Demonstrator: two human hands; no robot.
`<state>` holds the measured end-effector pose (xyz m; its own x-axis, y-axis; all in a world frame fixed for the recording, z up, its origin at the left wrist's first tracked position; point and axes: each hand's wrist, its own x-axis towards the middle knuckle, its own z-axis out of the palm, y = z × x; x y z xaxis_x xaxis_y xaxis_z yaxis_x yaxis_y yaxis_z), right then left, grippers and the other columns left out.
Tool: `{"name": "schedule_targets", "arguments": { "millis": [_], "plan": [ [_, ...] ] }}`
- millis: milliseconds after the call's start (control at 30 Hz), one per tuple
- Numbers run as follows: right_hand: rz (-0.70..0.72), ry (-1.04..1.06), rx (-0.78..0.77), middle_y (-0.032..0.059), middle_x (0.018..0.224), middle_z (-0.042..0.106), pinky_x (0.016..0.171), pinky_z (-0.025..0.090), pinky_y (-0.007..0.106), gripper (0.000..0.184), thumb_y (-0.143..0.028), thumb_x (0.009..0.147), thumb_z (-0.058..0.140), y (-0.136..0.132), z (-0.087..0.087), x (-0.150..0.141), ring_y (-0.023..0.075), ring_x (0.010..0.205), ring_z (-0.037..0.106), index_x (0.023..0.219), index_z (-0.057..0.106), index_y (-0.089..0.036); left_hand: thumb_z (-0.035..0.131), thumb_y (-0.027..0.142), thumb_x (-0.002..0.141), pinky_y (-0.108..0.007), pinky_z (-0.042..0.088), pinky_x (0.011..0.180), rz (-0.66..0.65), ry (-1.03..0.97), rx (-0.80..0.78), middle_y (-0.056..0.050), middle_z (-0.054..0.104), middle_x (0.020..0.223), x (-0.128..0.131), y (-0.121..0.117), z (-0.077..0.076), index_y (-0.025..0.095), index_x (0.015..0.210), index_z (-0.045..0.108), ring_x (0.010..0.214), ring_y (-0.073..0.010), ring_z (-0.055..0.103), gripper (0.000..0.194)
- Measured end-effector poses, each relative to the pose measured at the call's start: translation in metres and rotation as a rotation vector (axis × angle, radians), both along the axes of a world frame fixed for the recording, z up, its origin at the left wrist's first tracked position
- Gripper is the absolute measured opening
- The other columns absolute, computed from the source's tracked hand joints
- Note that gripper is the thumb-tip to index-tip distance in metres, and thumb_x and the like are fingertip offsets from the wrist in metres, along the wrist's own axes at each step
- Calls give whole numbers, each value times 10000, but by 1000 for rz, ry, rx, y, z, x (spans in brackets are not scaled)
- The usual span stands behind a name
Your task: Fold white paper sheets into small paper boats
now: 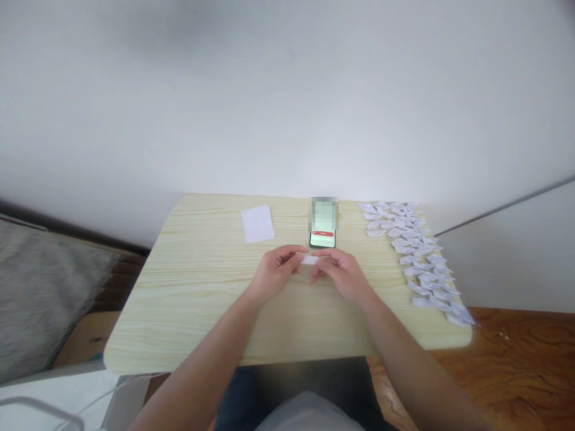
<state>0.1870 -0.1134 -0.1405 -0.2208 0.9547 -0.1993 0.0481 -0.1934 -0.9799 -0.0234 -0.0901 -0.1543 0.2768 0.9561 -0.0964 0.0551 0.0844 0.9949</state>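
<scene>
A small folded strip of white paper (pixel 309 260) is held level above the table, just in front of the phone. My left hand (pixel 281 267) pinches its left end between thumb and fingers. At the other end, my right hand (pixel 336 267) grips it the same way. Part of the strip is hidden behind my fingertips. To the left and farther back lies a stack of square white paper sheets (pixel 257 224). Many folded white paper pieces (pixel 422 251) with pointed ends lie in overlapping rows along the table's right side.
A phone (pixel 323 222) with a lit, partly blurred screen lies near the back edge of the light wooden table (pixel 193 281). The white wall (pixel 287 120) rises directly behind. A cable (pixel 112 392) and white surface stand at lower left.
</scene>
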Motion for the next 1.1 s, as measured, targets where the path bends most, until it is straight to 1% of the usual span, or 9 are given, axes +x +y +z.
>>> {"name": "schedule_targets", "arguments": {
  "millis": [67,133,267,600,700,767,900,1000,1100],
  "plan": [
    [-5,-8,-6,24,801,805,796,608,381,368,-434,936,685,-4,1,1,211,743,781,1242,664,-231,686,442,920,-275,454,655,3,-32,-23,14,633,662,1,-3,1,206,1216,712,642,-150,575,379],
    [-18,-40,11,33,841,813,798,601,371,392,-424,900,729,-7,2,3,217,796,782,1239,671,-234,677,451,924,-278,471,668,6,-60,-35,12,635,659,3,-5,1,198,1145,707,643,-147,585,337],
    [-79,-161,89,59,978,820,788,579,346,330,-413,852,777,-10,6,10,223,861,769,1124,758,-228,668,469,919,-276,482,642,17,-77,-55,3,637,636,11,-7,5,180,968,688,611,-139,579,294],
    [-229,-594,264,28,851,814,772,540,347,154,-340,884,687,-14,17,28,227,776,728,839,819,-274,579,595,937,-253,379,514,97,160,46,30,569,582,47,-13,3,206,980,684,506,-133,506,406],
    [-307,-742,225,37,870,814,782,537,330,146,-325,852,686,-2,24,64,225,812,731,856,813,-252,607,566,925,-284,432,604,189,331,170,13,598,677,23,-3,12,231,1059,685,630,-169,568,369],
    [-346,-859,184,61,861,808,802,523,332,158,-295,835,670,10,29,95,234,825,727,831,812,-225,673,504,880,-353,493,794,269,476,262,-36,665,840,-8,11,20,238,1059,705,842,-226,624,323],
    [-376,-1032,105,121,885,800,854,500,360,162,-254,798,663,34,37,140,290,927,726,773,808,-186,766,384,776,-531,340,1153,305,732,387,-101,681,1256,-73,40,28,251,1031,743,1286,-358,520,288],
    [-402,-1090,60,148,948,795,849,497,396,189,-298,782,698,43,38,151,325,949,722,868,816,-177,804,384,731,-535,323,1182,228,855,412,-67,686,1322,-100,52,21,290,1066,764,1318,-363,513,350],
    [-454,-1108,53,150,1008,783,844,491,417,339,-393,804,703,42,38,147,341,980,709,1057,795,-189,764,423,790,-500,363,1158,168,925,436,-49,706,1316,-107,56,9,305,1097,777,1292,-343,543,329]
  ]
}}
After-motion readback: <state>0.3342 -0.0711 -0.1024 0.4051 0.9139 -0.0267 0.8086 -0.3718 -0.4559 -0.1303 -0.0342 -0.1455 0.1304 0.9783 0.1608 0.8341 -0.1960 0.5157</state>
